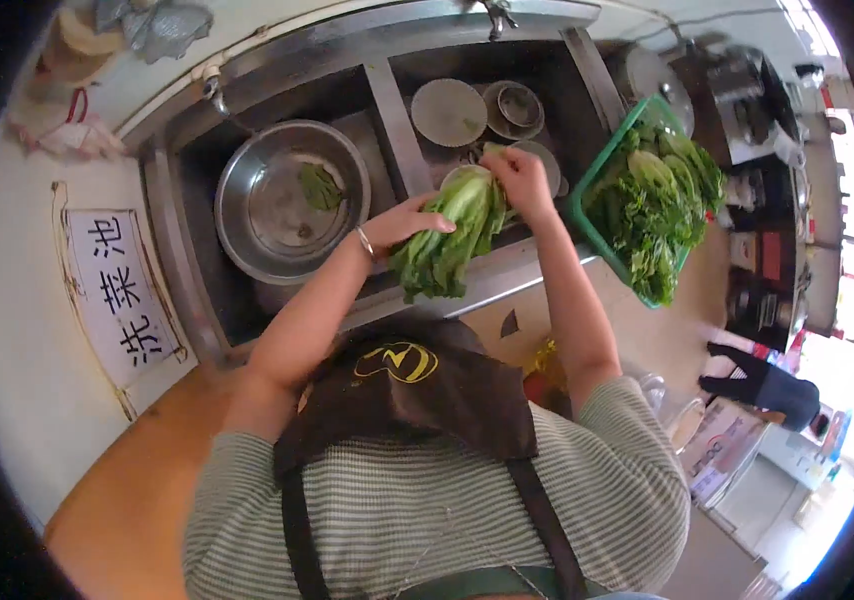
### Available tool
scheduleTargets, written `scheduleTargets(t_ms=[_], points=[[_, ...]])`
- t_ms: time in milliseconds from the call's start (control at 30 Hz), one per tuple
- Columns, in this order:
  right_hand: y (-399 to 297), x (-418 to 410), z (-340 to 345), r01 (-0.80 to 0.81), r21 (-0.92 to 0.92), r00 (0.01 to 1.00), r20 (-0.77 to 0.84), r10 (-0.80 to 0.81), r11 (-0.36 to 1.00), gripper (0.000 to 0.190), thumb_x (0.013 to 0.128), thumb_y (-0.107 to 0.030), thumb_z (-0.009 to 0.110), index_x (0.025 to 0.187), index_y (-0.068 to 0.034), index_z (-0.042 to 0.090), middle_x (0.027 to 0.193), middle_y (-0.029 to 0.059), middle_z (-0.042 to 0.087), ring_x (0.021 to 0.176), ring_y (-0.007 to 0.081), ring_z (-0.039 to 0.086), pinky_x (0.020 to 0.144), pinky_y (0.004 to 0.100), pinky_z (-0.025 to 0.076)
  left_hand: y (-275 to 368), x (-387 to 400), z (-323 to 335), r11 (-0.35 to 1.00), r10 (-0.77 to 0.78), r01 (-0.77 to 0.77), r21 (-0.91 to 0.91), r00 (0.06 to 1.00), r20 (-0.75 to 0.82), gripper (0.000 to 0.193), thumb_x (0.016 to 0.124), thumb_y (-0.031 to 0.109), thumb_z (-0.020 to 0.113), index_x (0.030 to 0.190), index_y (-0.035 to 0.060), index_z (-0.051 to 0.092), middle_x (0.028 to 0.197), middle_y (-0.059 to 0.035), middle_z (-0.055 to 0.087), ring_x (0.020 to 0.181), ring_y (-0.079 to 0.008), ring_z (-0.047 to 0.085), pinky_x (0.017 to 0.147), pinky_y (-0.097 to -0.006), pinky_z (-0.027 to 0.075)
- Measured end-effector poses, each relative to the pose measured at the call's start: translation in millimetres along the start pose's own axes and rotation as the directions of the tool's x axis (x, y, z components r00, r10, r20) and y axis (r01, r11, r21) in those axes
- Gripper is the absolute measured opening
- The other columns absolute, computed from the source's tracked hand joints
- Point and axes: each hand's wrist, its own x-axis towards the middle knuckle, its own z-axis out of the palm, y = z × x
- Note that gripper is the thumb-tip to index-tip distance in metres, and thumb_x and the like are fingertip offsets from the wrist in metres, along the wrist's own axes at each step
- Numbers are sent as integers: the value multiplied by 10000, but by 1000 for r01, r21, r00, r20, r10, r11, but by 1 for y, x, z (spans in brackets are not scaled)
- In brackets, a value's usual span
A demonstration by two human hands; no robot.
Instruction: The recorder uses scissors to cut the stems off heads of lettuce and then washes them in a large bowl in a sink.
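My left hand holds a head of leafy green lettuce from its side, thumb across the leaves. The stem end points up and away from me, over the front of the right sink basin. At that end my right hand pinches a small bit of the vegetable between thumb and fingers. In the left basin sits a wide steel bowl with a loose green leaf inside. Beyond my hands, bowls and plates, among them a round pale dish and a small metal bowl, lie in the right basin.
A green plastic basket heaped with leafy greens stands right of the sink. A metal divider separates the basins. Taps are mounted at the back. A glass lid is behind the basket. Another person is far off at right.
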Motion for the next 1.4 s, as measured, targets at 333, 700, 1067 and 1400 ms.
scheduleTargets(t_ms=[333, 700, 1067, 1400], points=[[4, -24, -4, 29, 79, 1000, -14, -28, 996, 312, 787, -174, 594, 1031, 15, 543, 872, 56, 607, 795, 97, 527, 717, 245, 432, -1, 20, 5, 897, -106, 100, -430, 994, 9, 403, 793, 232, 504, 1106, -19, 465, 958, -116, 589, 832, -200, 598, 752, -319, 486], [142, 19, 2, 46, -484, 999, 3, -51, 874, 397, 797, -339, 527, 1063, -44, 524, 970, 215, 558, 899, 346, 532, 773, 423, 415, -36, -34, -32, 949, -31, -22, -315, 986, -161, 410, 780, 329, 534, 1095, 68, 533, 1053, -52, 571, 993, -166, 524, 893, -353, 391], [-186, 83, 200, 568, 195, 743, 297, -600, 800, 241, 838, -106, 508, 1058, -11, 538, 908, 70, 599, 775, 131, 568, 718, 259, 445, -83, -227, -46, 715, 81, -371, -592, 885, -458, 613, 757, 166, 612, 1283, 72, 311, 1145, -64, 504, 1017, -196, 519, 859, -336, 431], [-359, 227, 408, -203, 548, 949, 315, 25, 811, 435, 771, -223, 551, 1176, -123, 429, 1145, 30, 439, 999, 187, 429, 823, 461, 336, -122, -305, -74, 687, 279, -699, -199, 507, -816, 535, 747, 140, 597, 1221, 25, 380, 1079, -95, 535, 948, -228, 551, 807, -365, 455]])
